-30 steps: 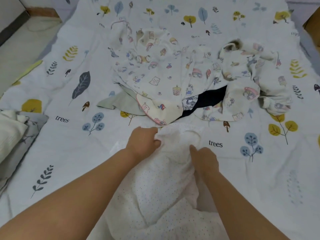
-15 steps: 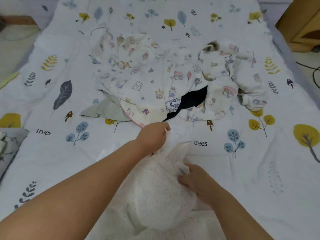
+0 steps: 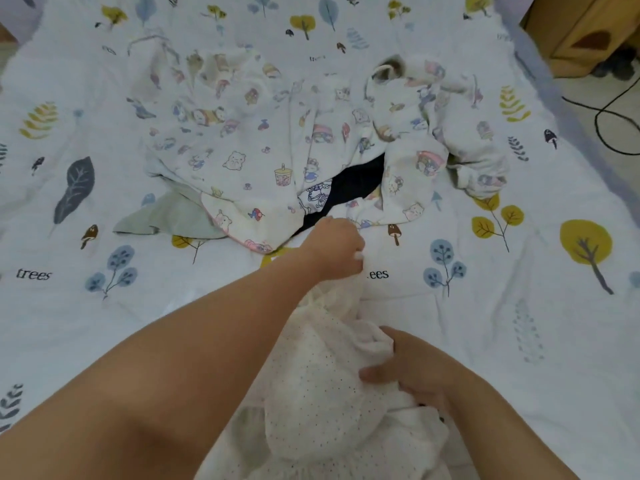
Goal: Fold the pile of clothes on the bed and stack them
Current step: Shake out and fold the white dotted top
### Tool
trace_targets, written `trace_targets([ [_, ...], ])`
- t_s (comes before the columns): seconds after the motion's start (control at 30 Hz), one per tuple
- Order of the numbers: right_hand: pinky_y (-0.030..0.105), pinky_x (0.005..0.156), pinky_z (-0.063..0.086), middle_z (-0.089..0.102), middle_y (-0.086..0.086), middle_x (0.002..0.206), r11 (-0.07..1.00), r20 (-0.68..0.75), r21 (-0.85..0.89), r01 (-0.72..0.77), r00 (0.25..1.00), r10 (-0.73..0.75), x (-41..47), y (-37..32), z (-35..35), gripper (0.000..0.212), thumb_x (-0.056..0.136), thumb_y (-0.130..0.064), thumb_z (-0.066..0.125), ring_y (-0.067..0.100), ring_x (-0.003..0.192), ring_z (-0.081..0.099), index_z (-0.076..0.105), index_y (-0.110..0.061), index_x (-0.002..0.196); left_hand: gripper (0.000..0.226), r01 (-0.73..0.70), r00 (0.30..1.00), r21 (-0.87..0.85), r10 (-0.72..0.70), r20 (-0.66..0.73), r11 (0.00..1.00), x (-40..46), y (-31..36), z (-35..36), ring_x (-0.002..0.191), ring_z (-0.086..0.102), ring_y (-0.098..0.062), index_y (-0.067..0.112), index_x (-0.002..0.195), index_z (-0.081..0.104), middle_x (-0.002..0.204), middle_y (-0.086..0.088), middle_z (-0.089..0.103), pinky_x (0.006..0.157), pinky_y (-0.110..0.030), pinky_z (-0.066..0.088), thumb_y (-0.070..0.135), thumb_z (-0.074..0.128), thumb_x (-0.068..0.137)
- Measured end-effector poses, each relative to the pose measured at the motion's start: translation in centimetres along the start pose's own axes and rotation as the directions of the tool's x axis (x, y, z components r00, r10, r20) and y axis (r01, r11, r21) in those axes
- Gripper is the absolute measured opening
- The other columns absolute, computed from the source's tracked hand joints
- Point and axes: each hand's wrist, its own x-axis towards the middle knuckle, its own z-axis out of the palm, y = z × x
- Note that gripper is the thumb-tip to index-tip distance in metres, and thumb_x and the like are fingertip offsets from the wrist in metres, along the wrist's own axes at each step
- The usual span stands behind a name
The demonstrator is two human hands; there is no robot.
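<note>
Head view of a bed covered by a white quilt (image 3: 104, 323) printed with blue, yellow and grey leaves, trees and the word "trees". A white garment of thin fabric speckled with small dark dots (image 3: 322, 386) lies bunched on the near part of the quilt, between the two forearms. The left hand (image 3: 337, 245) reaches forward, its fingers curled and pinching the far end of this garment just beside the printed word. The right hand (image 3: 412, 372) grips the garment's near right side, fingers curled into the folds and thumb pointing left across the cloth. Beyond the left hand lies the unfolded pile: a white cartoon-print garment (image 3: 242, 140) spread wide, a second crumpled white cartoon-print garment (image 3: 446, 133) to its right, a dark navy piece (image 3: 356, 181) showing between them, and a pale grey-green cloth (image 3: 173, 216) projecting from under the left edge. A yellow-brown cabinet (image 3: 588, 32) and a black cable (image 3: 602, 123) occupy the floor at upper right.
</note>
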Motion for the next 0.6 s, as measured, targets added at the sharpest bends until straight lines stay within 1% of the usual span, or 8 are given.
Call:
trace_targets([
  [0.07,0.045,0.097,0.048,0.068,0.008,0.113,0.989,-0.057,-0.148,-0.029,0.998,0.020,-0.1,0.0,-1.2,0.052,0.067,0.003,0.077,0.026,0.106,0.063,0.063,-0.010,0.115,0.024,0.085,0.995,-0.306,-0.098,-0.027,0.948,-1.0,-0.4,-1.8,0.072,0.047,-0.018,0.011,0.061,0.049,0.067,0.000,0.045,0.071,-0.030,0.041,0.021,0.056,0.082],
  [0.13,0.039,0.092,0.051,0.069,0.012,0.105,0.964,-0.220,-0.250,-0.092,0.975,0.036,-0.4,-0.4,-2.0,0.035,0.070,0.001,0.073,0.027,0.096,0.065,0.067,0.000,0.105,0.024,0.123,0.974,-0.549,-0.206,-0.092,0.827,-2.5,-0.9,-4.1,0.058,0.040,-0.013,0.006,0.061,0.047,0.061,-0.002,0.041,0.053,-0.018,0.034,0.011,0.059,0.080],
  [0.23,0.033,0.070,0.047,0.064,0.019,0.083,0.984,-0.486,-0.173,-0.050,0.873,-0.041,-1.5,-1.4,-2.8,0.012,0.078,-0.002,0.064,0.025,0.074,0.060,0.064,0.010,0.081,0.025,0.157,0.904,-0.779,-0.406,-0.134,0.607,-4.9,-2.0,-7.4,0.054,0.033,-0.010,0.011,0.063,0.039,0.060,0.002,0.035,0.047,-0.018,0.026,0.004,0.054,0.081],
  [0.3,0.034,0.066,0.040,0.055,0.026,0.076,0.995,-0.600,-0.012,0.096,0.796,-0.084,-2.5,-2.8,-2.9,0.023,0.084,-0.004,0.060,0.024,0.071,0.051,0.055,0.019,0.084,0.020,0.155,0.851,-0.828,-0.499,-0.166,0.539,-6.4,-2.9,-9.5,0.059,0.037,-0.010,0.014,0.069,0.041,0.066,0.003,0.041,0.052,-0.022,0.031,0.007,0.052,0.085],
  [0.37,0.033,0.065,0.034,0.047,0.022,0.072,0.979,-0.675,0.012,0.204,0.724,-0.142,-3.8,-4.9,-2.6,0.026,0.086,-0.006,0.057,0.023,0.070,0.044,0.051,0.019,0.086,0.010,0.155,0.802,-0.837,-0.561,-0.204,0.525,-7.9,-3.5,-11.6,0.064,0.044,-0.011,0.016,0.081,0.045,0.076,0.003,0.047,0.056,-0.025,0.036,0.012,0.050,0.088],
  [0.43,0.025,0.058,0.029,0.036,0.008,0.063,0.948,-0.727,-0.050,0.314,0.639,-0.250,-5.5,-7.5,-1.7,0.027,0.086,-0.005,0.054,0.017,0.062,0.035,0.042,0.005,0.064,0.007,0.140,0.771,-0.847,-0.593,-0.231,0.512,-9.4,-3.6,-14.0,0.071,0.050,-0.008,0.020,0.094,0.047,0.085,0.006,0.052,0.059,-0.022,0.040,0.015,0.049,0.090],
  [0.5,0.017,0.044,0.020,0.028,-0.003,0.055,0.910,-0.766,-0.168,0.379,0.531,-0.363,-7.6,-10.0,-0.9,0.038,0.087,-0.004,0.051,0.008,0.050,0.024,0.030,-0.012,0.056,0.011,0.115,0.751,-0.839,-0.600,-0.277,0.532,-11.0,-3.5,-16.5,0.075,0.053,-0.005,0.020,0.100,0.051,0.088,0.010,0.054,0.060,-0.020,0.042,0.014,0.050,0.091],
  [0.6,0.012,0.045,0.030,0.036,-0.007,0.056,0.852,-0.784,-0.345,0.395,0.377,-0.493,-11.2,-13.4,0.3,0.042,0.090,-0.007,0.050,0.009,0.052,0.033,0.034,-0.021,0.054,0.010,0.104,0.730,-0.810,-0.597,-0.332,0.578,-13.5,-3.5,-20.1,0.080,0.057,-0.013,0.013,0.096,0.062,0.088,0.003,0.061,0.067,-0.023,0.045,0.014,0.055,0.089],
])
